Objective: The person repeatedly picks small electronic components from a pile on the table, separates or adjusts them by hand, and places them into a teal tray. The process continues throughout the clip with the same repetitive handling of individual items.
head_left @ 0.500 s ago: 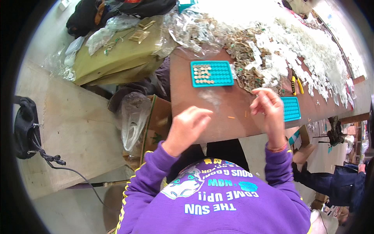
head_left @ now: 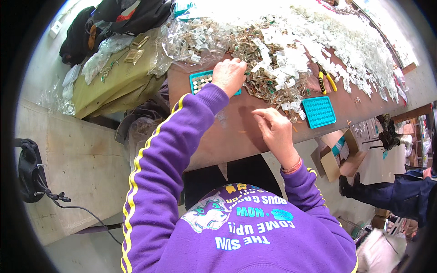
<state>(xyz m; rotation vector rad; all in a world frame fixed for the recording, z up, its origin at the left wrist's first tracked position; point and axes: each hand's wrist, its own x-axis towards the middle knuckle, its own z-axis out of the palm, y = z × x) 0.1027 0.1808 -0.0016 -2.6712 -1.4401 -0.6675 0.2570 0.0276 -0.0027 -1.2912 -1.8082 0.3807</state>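
My left hand (head_left: pixel 230 76) reaches over the right part of a teal tray (head_left: pixel 193 78) whose cups hold rows of small round pale pieces (head_left: pixel 200 82). Its fingers are bent together at the left edge of a heap of small brownish and clear parts (head_left: pixel 268 59); whatever they grip is hidden. Lower and to the right, my right hand (head_left: pixel 278 136) hovers over the brown table (head_left: pixel 218 141), index finger and thumb slightly apart, with nothing visible between them. To its right lies a second teal tray (head_left: pixel 319 112) with no pieces visible in its cups.
Yellow-and-black pliers (head_left: pixel 326 81) lie beyond the second tray. White plastic pieces (head_left: pixel 350 50) spread over the far right of the table. An olive-covered surface (head_left: pixel 109 86) with clear bags stands at left. An open cardboard box (head_left: pixel 343 154) sits below the right edge.
My left hand has moved forward over the tray to the heap's edge. My right hand has shifted left and its thumb and index finger have parted slightly. The view has shifted too.
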